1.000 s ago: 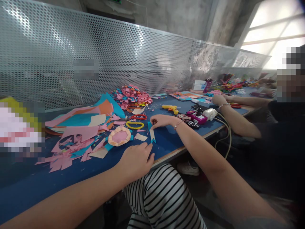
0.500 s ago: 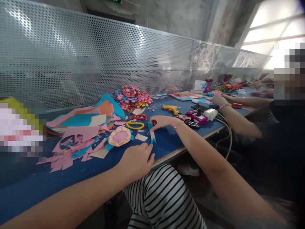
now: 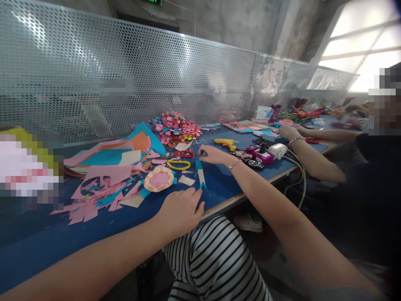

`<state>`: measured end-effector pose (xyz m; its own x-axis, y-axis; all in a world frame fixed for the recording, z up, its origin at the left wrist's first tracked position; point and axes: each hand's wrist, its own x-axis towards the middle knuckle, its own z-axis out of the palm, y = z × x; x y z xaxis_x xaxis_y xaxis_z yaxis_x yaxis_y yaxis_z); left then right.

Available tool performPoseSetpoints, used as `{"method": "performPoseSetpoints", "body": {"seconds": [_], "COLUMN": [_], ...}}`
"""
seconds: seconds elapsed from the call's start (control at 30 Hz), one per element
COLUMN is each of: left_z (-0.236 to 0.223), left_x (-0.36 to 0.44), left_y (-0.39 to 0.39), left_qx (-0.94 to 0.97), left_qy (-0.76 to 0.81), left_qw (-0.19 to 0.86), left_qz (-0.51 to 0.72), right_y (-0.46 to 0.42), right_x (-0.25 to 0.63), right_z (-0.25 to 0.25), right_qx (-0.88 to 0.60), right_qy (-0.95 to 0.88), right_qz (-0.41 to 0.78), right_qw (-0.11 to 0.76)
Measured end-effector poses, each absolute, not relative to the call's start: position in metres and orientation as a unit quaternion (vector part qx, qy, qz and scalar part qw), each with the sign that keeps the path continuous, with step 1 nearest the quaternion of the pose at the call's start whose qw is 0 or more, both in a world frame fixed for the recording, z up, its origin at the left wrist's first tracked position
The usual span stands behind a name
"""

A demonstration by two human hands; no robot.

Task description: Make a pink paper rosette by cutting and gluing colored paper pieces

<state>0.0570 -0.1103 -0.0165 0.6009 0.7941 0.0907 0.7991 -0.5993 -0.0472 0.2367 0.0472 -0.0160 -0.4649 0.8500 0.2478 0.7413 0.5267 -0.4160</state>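
A narrow blue ribbon-like strip with a cream piece on it [image 3: 201,174] lies on the blue table, its lower end notched. My left hand [image 3: 181,209] rests palm down at the table's edge, open, its forefinger stretched to the strip's lower end. My right hand [image 3: 214,155], wearing a bracelet, is just above the strip's upper end. Its fingertips are curled together; whether something small is between them I cannot make out. Left of the strip are a small cream paper square [image 3: 187,180] and a round pink badge with a pleated cream border [image 3: 159,179].
Scissors with yellow and red handles [image 3: 178,164] lie behind the badge. Paper scraps [image 3: 94,196] and coloured sheets [image 3: 106,152] cover the left. A yellow glue gun [image 3: 226,144], a purple power strip [image 3: 263,157] and a co-worker's hands [image 3: 290,132] are rightward.
My right hand has risen slightly off the strip's upper end, leaving more of the strip showing. My left hand stays at its lower end.
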Motion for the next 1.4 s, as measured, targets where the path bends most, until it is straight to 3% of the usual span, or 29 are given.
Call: {"method": "performPoseSetpoints", "body": {"seconds": [0.2, 0.43, 0.7, 0.93, 1.03, 1.23, 1.4], "left_z": [-0.016, -0.016, -0.014, -0.008, -0.003, 0.004, -0.002], "left_x": [0.057, 0.057, 0.057, 0.050, 0.041, 0.020, 0.014], "left_y": [-0.111, -0.111, -0.111, -0.095, -0.076, -0.043, -0.036], "left_qx": [-0.894, -0.894, -0.893, -0.864, -0.833, -0.850, -0.864], "left_qy": [-0.444, -0.444, -0.449, -0.461, -0.489, -0.474, -0.466], "left_qw": [0.041, 0.042, 0.018, -0.041, -0.052, 0.027, 0.031], "left_qz": [-0.031, -0.034, -0.037, -0.197, -0.254, -0.229, -0.190], "right_y": [0.054, 0.057, 0.059, 0.060, 0.056, 0.057, 0.064], "right_x": [0.233, 0.232, 0.238, 0.237, 0.235, 0.245, 0.245], "right_z": [-0.023, -0.022, -0.021, -0.015, -0.013, -0.020, -0.028], "right_qx": [-0.467, -0.470, -0.459, -0.428, -0.463, -0.539, -0.509], "right_qy": [-0.829, -0.824, -0.802, -0.730, -0.737, -0.797, -0.833], "right_qz": [0.209, 0.203, 0.199, 0.303, 0.284, 0.094, 0.112], "right_qw": [0.224, 0.244, 0.325, 0.438, 0.403, 0.255, 0.186]}}
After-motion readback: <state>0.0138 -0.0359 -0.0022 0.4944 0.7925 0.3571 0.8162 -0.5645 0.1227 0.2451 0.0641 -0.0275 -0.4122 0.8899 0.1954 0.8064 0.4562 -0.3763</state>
